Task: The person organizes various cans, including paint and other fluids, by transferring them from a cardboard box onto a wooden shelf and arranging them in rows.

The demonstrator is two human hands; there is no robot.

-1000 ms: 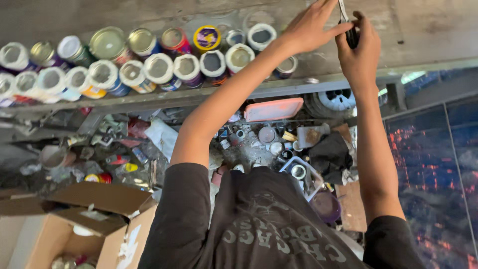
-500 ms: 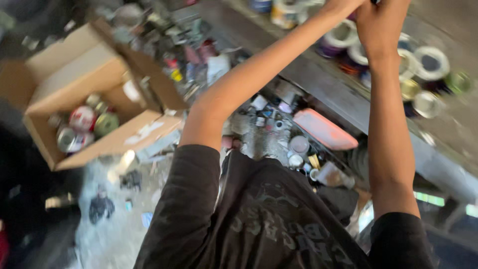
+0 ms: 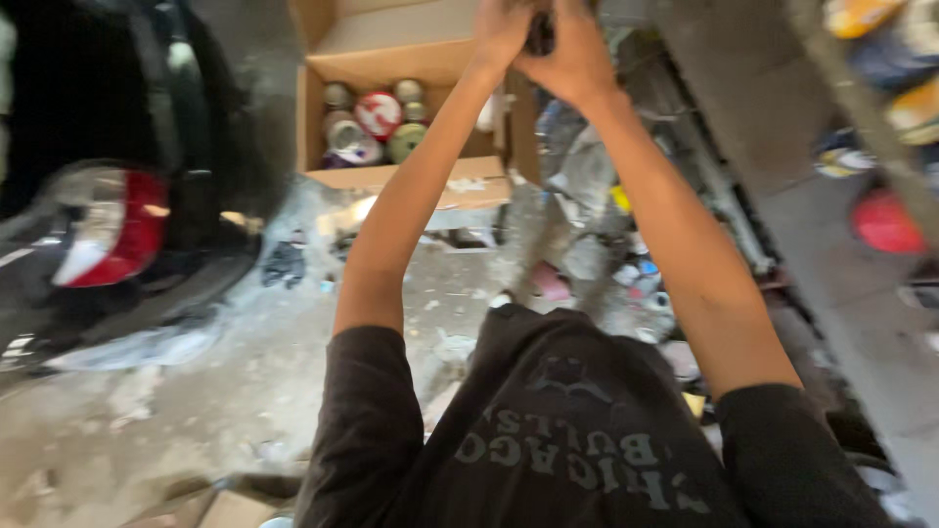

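**Two hands meet on one small dark object**

Two bare arms stretch away from the body and come together at the top edge of the view. The left hand (image 3: 504, 34) and the right hand (image 3: 577, 54) are pressed close, both folded around a small dark object (image 3: 540, 37) held between them; the fingers curl over it so that only a sliver shows, and what it is cannot be told. The fingertips themselves run out of the frame, so how tightly each hand grips is hard to judge, though both plainly touch the thing.

Just beyond and below the hands sits an open cardboard box (image 3: 411, 176), its flaps turned out. Inside stand several round cans (image 3: 377, 112) seen from above, one with a red and white lid, the others silver or dull green. The dark object hovers over the box's right-hand side, not inside it.

The person wears a black T-shirt (image 3: 548, 430) with faded grey lettering. To the left stands the rear of a dark car, its red tail light (image 3: 103, 235) blurred. The concrete floor (image 3: 176, 401) is stained and littered. To the right a heap of small jumbled parts (image 3: 606, 264) lies against a shelf unit (image 3: 861, 127) bearing blurred coloured tins.
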